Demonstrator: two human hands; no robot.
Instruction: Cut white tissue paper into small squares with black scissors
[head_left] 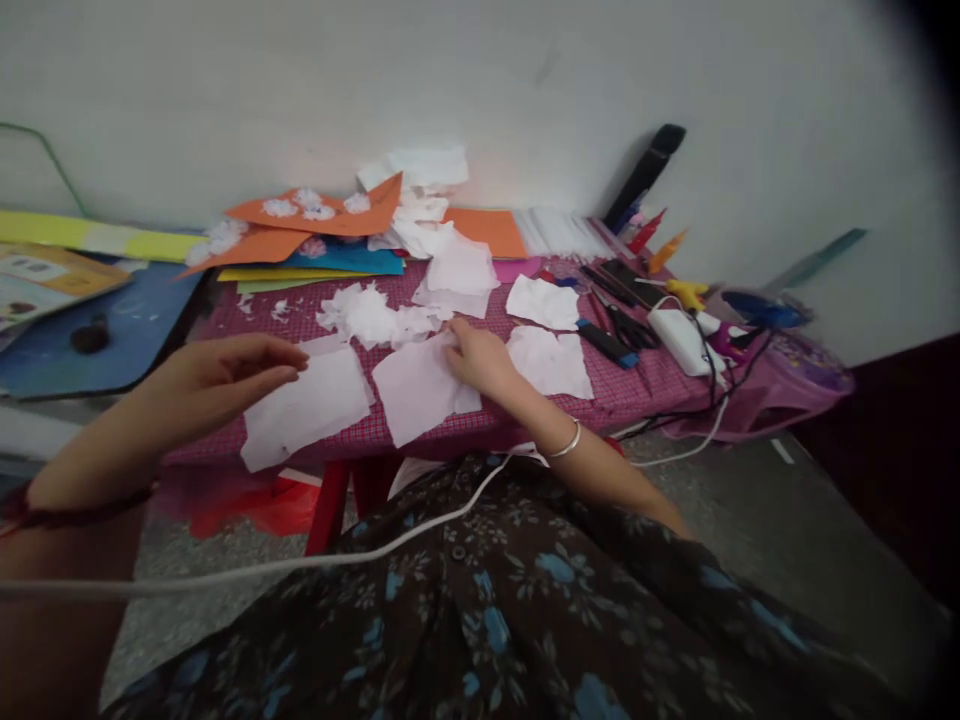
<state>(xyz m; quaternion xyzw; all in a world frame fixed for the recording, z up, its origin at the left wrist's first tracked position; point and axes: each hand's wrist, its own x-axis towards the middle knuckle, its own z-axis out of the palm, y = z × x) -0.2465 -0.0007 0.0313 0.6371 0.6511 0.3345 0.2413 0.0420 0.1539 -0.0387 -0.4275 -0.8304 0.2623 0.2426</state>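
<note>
My right hand [480, 362] is closed, its fingertips at the upper right edge of a thin pinkish-white paper square [415, 385] that lies on the table. Under that square, another sheet shows slightly at the right. My left hand [251, 370] hovers by the left edge of a larger white paper sheet [319, 400], thumb and fingers a little apart with nothing visible between them. Behind the sheets lies a heap of torn white paper bits [367, 315]. To the right of my right hand are two more white pieces, a crinkled square [551, 362] and a smaller piece [543, 302].
Orange sheets with white paper puffs [322, 215] lie at the back left, over blue and yellow sheets. A blue cutter [607, 345], black-handled scissors [631, 325] and a white power strip [684, 335] with cables sit at the right. A white cable [390, 548] crosses before my body.
</note>
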